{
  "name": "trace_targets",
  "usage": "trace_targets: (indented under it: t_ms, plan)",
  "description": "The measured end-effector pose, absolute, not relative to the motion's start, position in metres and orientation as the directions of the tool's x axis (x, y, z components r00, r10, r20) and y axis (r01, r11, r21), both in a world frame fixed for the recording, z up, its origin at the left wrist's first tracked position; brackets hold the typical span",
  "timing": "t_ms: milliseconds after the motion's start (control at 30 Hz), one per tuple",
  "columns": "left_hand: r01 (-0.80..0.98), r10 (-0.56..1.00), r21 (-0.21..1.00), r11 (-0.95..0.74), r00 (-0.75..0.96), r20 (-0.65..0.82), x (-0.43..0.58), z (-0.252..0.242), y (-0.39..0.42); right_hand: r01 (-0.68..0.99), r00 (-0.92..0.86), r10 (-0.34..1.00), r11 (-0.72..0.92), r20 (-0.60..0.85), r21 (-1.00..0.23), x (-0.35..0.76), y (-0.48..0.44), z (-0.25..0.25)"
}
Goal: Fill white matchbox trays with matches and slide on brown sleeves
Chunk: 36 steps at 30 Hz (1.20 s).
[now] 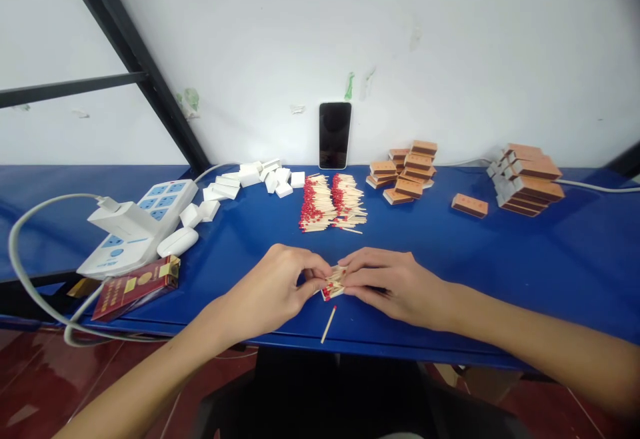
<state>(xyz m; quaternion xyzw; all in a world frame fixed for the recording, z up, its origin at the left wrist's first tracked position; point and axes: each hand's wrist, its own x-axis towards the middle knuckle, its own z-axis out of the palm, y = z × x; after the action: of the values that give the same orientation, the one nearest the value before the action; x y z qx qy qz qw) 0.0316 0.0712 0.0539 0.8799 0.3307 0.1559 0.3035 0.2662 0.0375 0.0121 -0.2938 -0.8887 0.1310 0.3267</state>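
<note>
Between my two hands, near the table's front edge, is a small white matchbox tray (326, 295) with red-tipped matches (334, 281) in it. My left hand (285, 282) pinches the tray's left side with thumb and forefinger. On the other side, the bent fingers of my right hand (393, 282) grip the tray's right end, covering part of it. A single match (329, 324) lies on the table just in front of the tray. Beyond my hands are two heaps of matches, a left heap (317, 204) and a right heap (350, 200).
White empty trays (227, 187) lie scattered at the back left. Matchbox sleeves (410, 169) and a stack of matchboxes (530, 182) stand at the right, with one box (470, 205) between. A phone (335, 135) leans on the wall. A power strip (167, 199) and red packet (135, 289) sit left.
</note>
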Motion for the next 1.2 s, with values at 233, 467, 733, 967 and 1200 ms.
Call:
trace_targets:
  t_ms: [233, 467, 733, 967, 1200]
  plan:
    - [0.443, 0.59, 0.534, -0.721, 0.796, 0.137, 0.027, 0.046, 0.062, 0.48, -0.628, 0.632, 0.774, 0.454, -0.413, 0.265, 0.036, 0.013]
    - [0.448, 0.549, 0.453, -0.771, 0.828, 0.114, 0.022, 0.045, 0.055, 0.52, -0.567, 0.668, 0.744, 0.482, -0.419, 0.262, 0.031, 0.013]
    - [0.434, 0.577, 0.549, -0.714, 0.809, 0.111, 0.017, 0.04, 0.051, 0.563, -0.523, 0.721, 0.692, 0.453, -0.451, 0.264, 0.031, 0.015]
    - [0.458, 0.641, 0.589, -0.665, 0.755, 0.137, 0.021, 0.035, 0.053, 0.628, -0.57, 0.734, 0.679, 0.37, -0.379, 0.265, 0.035, 0.021]
    - [0.462, 0.708, 0.646, -0.608, 0.683, 0.179, 0.032, 0.029, 0.053, 0.615, -0.699, 0.703, 0.684, 0.13, -0.394, 0.264, 0.053, 0.045]
